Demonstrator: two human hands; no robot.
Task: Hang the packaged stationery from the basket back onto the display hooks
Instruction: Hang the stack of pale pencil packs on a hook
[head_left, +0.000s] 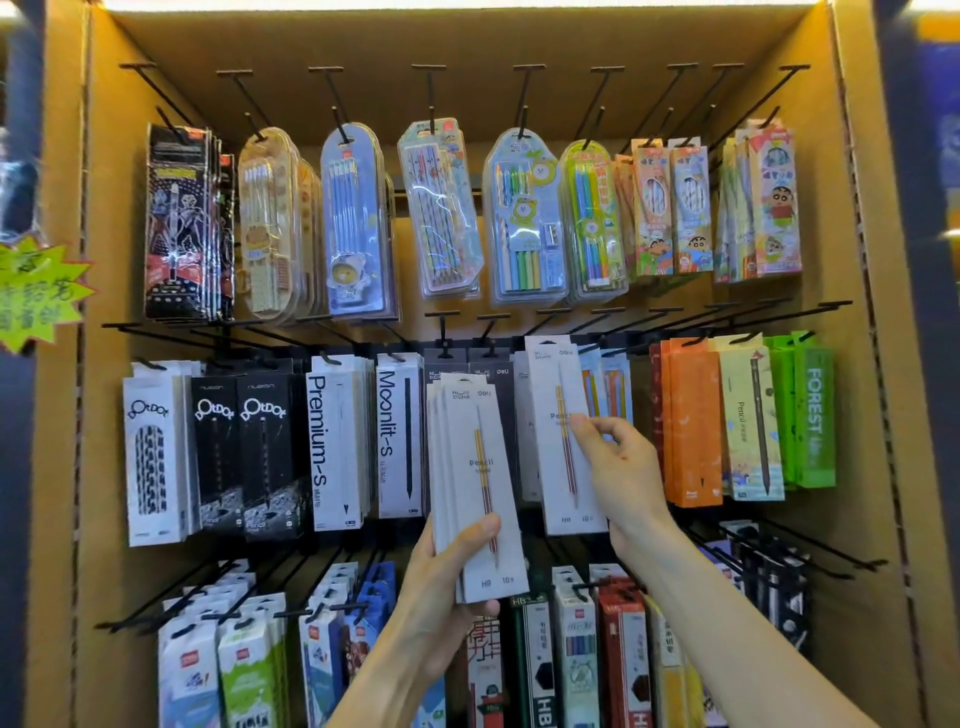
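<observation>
Together we hold white pencil packs in front of the brown cardboard display stand (62, 467). Our left hand (441, 587) grips a fanned stack of slim white cardboard pencil packs (475, 483) by its lower end, thumb curled across the front pack and fingers wrapped behind. The stack stands nearly upright, its long axis vertical with the top leaning slightly left, the hang-hole end up and the "HB" print at the bottom. A thin yellow and red pencil is drawn down the middle of the front face, with small grey lettering above and beside it.

Our right hand (621, 467) pinches the right edge of a single matching white pencil pack (563, 436), thumb and forefinger closed on it about halfway up. This pack also runs vertically, its top end up at the black wire hook (550, 340) of the middle row; we cannot tell whether the hole is already over the wire. It sits just right of the stack, in front of dark packs behind.

Left of the stack hang white "Moonlit-s" boxes (397, 441), and to the right, orange boxes (693, 426).
</observation>
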